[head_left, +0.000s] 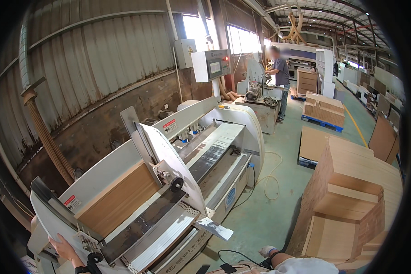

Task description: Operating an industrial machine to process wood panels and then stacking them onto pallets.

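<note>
My left hand (63, 248), with a dark band at its wrist, rests against the white end panel (50, 212) of a woodworking machine. Its fingers are stretched out over the panel's edge and hold nothing I can see. Inside the machine a wood-coloured board (123, 196) stands on edge against the white back plate, above a dark bed (144, 214) and a ribbed metal table (164, 233). Down by the lower edge, away from the machine, hangs my right hand (268, 251), pale as if gloved. Its fingers are too small and unclear to make out.
On the right, stacked wood panels (351, 182) rise close to my right arm. A black cable (235, 251) runs along the floor near my right hand. Farther off, a person (280, 73) stands at another machine (255, 86). A control box (212, 66) hangs above the machine.
</note>
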